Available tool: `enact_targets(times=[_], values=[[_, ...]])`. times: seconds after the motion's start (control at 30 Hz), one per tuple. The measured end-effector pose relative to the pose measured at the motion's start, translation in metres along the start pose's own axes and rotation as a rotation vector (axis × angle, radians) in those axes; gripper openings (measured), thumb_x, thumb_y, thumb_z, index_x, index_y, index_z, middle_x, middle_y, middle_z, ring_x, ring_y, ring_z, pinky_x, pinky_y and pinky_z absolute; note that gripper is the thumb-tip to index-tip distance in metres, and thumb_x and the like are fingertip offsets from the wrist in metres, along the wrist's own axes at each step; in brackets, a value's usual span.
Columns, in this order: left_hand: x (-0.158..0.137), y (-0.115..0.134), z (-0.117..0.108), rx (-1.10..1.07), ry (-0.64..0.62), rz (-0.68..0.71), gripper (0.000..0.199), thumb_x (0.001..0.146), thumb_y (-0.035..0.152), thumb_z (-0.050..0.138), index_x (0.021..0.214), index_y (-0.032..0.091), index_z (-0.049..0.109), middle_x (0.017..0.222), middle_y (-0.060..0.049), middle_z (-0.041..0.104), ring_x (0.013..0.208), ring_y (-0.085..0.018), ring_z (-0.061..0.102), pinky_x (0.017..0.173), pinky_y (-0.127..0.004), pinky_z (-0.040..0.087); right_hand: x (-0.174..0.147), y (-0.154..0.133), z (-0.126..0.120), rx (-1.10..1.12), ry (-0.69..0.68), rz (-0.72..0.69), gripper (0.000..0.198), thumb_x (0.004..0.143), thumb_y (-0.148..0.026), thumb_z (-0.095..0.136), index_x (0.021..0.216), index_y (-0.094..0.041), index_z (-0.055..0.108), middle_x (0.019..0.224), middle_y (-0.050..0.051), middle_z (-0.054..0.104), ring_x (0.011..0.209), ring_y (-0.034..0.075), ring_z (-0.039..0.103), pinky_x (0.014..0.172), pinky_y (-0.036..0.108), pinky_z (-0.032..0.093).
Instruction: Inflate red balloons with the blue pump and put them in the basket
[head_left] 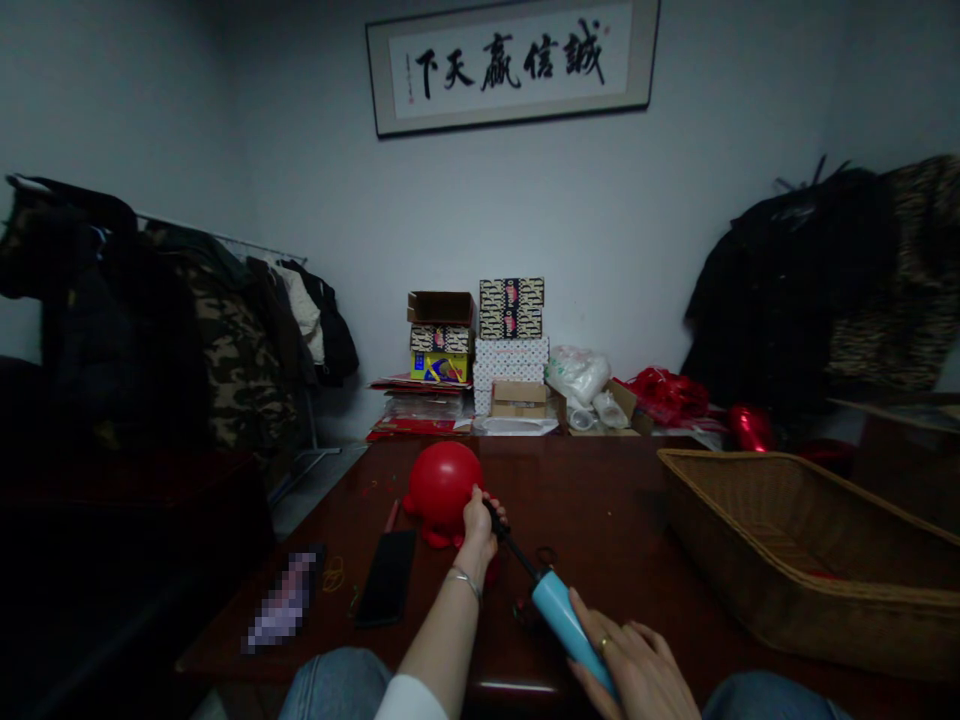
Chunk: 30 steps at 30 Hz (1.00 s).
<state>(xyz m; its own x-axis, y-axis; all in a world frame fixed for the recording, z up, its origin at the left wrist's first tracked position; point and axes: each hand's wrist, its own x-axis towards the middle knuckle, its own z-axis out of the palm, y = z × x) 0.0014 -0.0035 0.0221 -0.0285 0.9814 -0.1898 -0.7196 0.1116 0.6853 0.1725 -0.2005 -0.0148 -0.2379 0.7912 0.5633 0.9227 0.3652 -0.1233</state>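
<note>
A red inflated balloon (446, 482) rests over the far part of the dark table, with several small red balloons around its base. At its right side my left hand (481, 522) is closed, pinching the balloon's neck on the black nozzle of a hand pump (564, 612). Fingers cover the exact joint between nozzle and neck. The pump slants down to the right, and my right hand (637, 662) is wrapped round its light blue barrel.
On the table (585, 500), a black phone (386, 578), yellow rubber bands (333, 574) and a pixelated object (283, 605) lie to the left. A large wicker basket (795, 590) takes up the right side. Stacked boxes (511, 365) stand behind, against the wall.
</note>
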Motion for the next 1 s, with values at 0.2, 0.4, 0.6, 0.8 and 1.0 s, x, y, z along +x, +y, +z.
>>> enact_targets(times=[0.2, 0.4, 0.6, 0.8, 1.0], values=[[0.008, 0.002, -0.001, -0.007, 0.013, 0.019, 0.032, 0.088, 0.043, 0.044, 0.068, 0.019, 0.04, 0.05, 0.004, 0.04, 0.038, -0.008, 0.039, 0.038, -0.019, 0.029, -0.025, 0.016, 0.002, -0.024, 0.039, -0.02, 0.064, 0.079, -0.04, 0.058, 0.138, -0.036, 0.034, 0.112, -0.001, 0.066, 0.089, 0.022, 0.066, 0.079, 0.036, 0.047], [0.01, 0.002, 0.001, -0.014, 0.008, 0.022, 0.031, 0.087, 0.044, 0.045, 0.069, 0.019, 0.04, 0.05, 0.004, 0.041, 0.038, -0.008, 0.04, 0.038, -0.018, 0.028, -0.019, 0.012, 0.001, -0.046, 0.076, -0.044, 0.066, 0.079, -0.036, 0.058, 0.139, -0.034, 0.032, 0.112, -0.001, 0.066, 0.088, 0.021, 0.067, 0.076, 0.035, 0.047], [0.01, 0.003, 0.002, -0.039, 0.004, 0.016, 0.037, 0.08, 0.052, 0.054, 0.069, 0.02, 0.039, 0.05, 0.006, 0.04, 0.037, -0.008, 0.039, 0.038, -0.019, 0.027, -0.001, 0.004, -0.005, -0.016, 0.011, -0.001, 0.055, 0.081, -0.037, 0.055, 0.134, -0.031, 0.042, 0.112, 0.0, 0.066, 0.091, 0.02, 0.065, 0.079, 0.033, 0.046], [0.0, 0.0, 0.006, 0.025, -0.037, 0.0, 0.035, 0.085, 0.049, 0.046, 0.067, 0.019, 0.04, 0.047, 0.004, 0.042, 0.037, -0.008, 0.038, 0.039, -0.02, 0.029, 0.028, -0.016, -0.01, 0.047, -0.084, 0.118, 0.047, 0.085, -0.033, 0.049, 0.131, -0.027, 0.046, 0.111, 0.003, 0.067, 0.094, 0.02, 0.063, 0.085, 0.034, 0.04], [-0.003, -0.006, 0.009, 0.03, -0.022, -0.036, 0.035, 0.085, 0.049, 0.047, 0.068, 0.02, 0.039, 0.047, 0.004, 0.042, 0.036, -0.009, 0.039, 0.038, -0.02, 0.029, 0.056, -0.029, -0.006, 0.072, -0.154, 0.185, 0.044, 0.086, -0.031, 0.044, 0.13, -0.025, 0.048, 0.111, 0.006, 0.066, 0.098, 0.021, 0.061, 0.086, 0.034, 0.035]])
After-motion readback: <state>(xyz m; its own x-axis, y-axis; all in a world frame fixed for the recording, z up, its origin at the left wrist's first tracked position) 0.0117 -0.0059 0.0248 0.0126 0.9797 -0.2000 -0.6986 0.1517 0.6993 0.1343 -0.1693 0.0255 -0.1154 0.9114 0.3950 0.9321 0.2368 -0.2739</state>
